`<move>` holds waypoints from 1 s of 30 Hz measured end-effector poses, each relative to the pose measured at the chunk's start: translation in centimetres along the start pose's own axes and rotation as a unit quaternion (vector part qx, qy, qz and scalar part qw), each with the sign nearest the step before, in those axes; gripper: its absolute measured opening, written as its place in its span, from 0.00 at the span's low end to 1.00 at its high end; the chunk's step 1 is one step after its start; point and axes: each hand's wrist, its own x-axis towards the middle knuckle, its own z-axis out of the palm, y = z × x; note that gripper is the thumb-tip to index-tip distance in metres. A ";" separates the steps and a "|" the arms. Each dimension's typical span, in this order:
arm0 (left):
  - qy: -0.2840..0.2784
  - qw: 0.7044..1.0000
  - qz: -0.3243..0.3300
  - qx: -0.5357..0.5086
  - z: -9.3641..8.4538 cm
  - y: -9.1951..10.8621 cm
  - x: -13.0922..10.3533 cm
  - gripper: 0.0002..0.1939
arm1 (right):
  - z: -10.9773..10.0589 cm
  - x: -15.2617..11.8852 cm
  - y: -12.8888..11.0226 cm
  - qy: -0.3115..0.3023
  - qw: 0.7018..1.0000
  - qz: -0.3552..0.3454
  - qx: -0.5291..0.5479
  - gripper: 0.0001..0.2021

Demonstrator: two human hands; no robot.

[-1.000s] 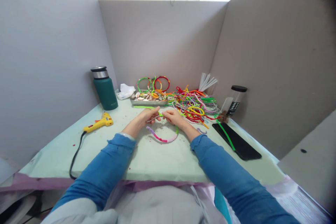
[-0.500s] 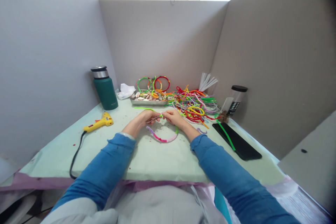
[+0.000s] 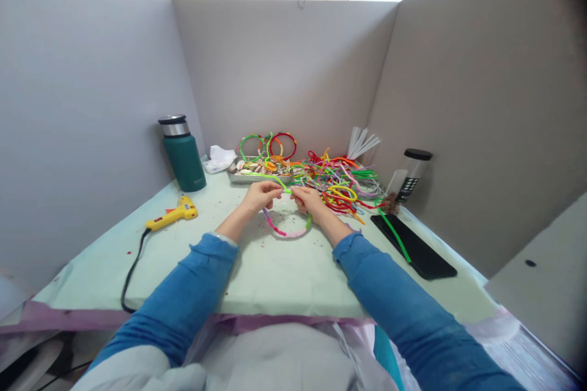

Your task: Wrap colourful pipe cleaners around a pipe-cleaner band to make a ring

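A hoop wrapped in pink, red, purple and green pipe cleaner (image 3: 293, 234) hangs below my two hands, its top edge between them. My left hand (image 3: 262, 197) is closed, fingertips pinching the hoop at its upper left. Close beside it, my right hand (image 3: 306, 200) pinches the hoop at the upper right, where the wrap is green. A bright green pipe cleaner (image 3: 270, 177) runs from the gap between the fingertips, and its loose end points left above my left hand. The fingers hide part of the join.
Behind my hands lie a metal tray of shells (image 3: 259, 178) and a heap of coloured pipe cleaners (image 3: 339, 180). Left are a yellow glue gun (image 3: 172, 215) with a cord and a green bottle (image 3: 184, 162). A black phone (image 3: 422, 250) and a clear jar (image 3: 413, 174) are right.
Both hands have risen slightly and moved away from me, lifting the hoop with them. The green strand's loose end has swung upward, now overlapping the tray.
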 end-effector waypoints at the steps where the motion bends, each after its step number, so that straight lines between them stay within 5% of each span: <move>1: 0.003 1.000 0.012 0.027 0.1 -0.2 0.1 0.21 | 0.0 0.0 0.0 0.000 1.000 -0.002 -0.005 0.19; 10: 0.055 0.933 0.174 0.309 0.1 -1.2 0.3 0.13 | 0.3 -0.1 0.1 -0.010 0.999 -0.013 -0.031 0.18; 20: 0.057 0.898 0.165 0.404 0.3 -0.7 -0.4 0.15 | 0.5 -0.2 0.0 -0.022 0.998 -0.016 -0.062 0.18; 30: 0.026 0.900 0.132 0.414 0.4 -0.3 -0.4 0.15 | 0.5 -0.2 0.1 -0.023 0.997 -0.009 -0.079 0.18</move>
